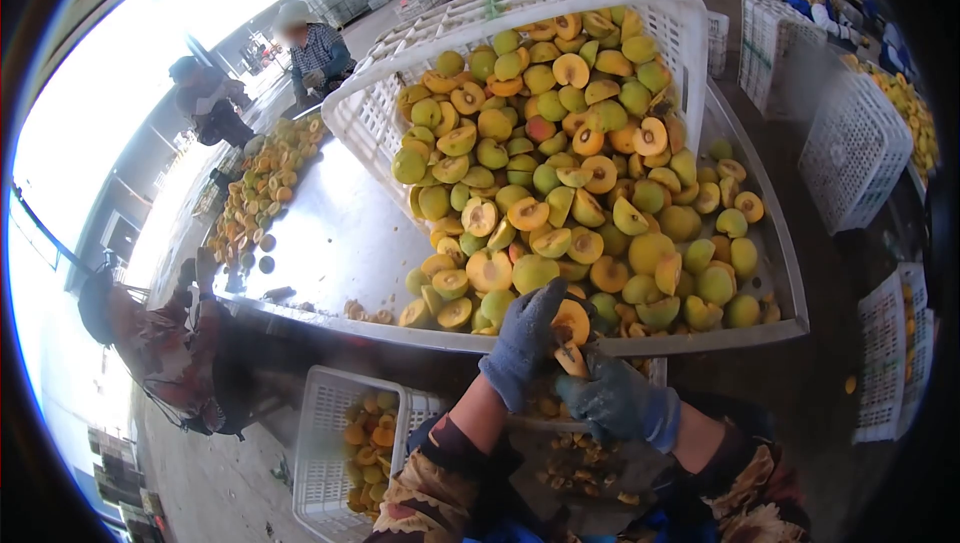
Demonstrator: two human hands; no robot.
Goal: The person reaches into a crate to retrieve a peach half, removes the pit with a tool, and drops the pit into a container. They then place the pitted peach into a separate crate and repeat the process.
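Wearing a grey-blue glove, my left hand (527, 333) grips a cut fruit half (570, 324) at the metal table's front edge. My right hand (617, 395), in a darker wet-looking glove, is closed just below it, beside another cut piece (571, 360); whatever lies within its fingers is hidden. Behind my hands a large heap of halved yellow-green fruit (560, 183) spills from a tipped white crate (690, 43) onto the metal table (360, 213). Many halves show brown centres.
Below the table stand a white crate of fruit (325, 443) and a pile of scraps (590, 463). A co-worker (180, 353) sits at the left. Two more people are across the table by another fruit pile (265, 183). Stacked crates (855, 158) stand at the right.
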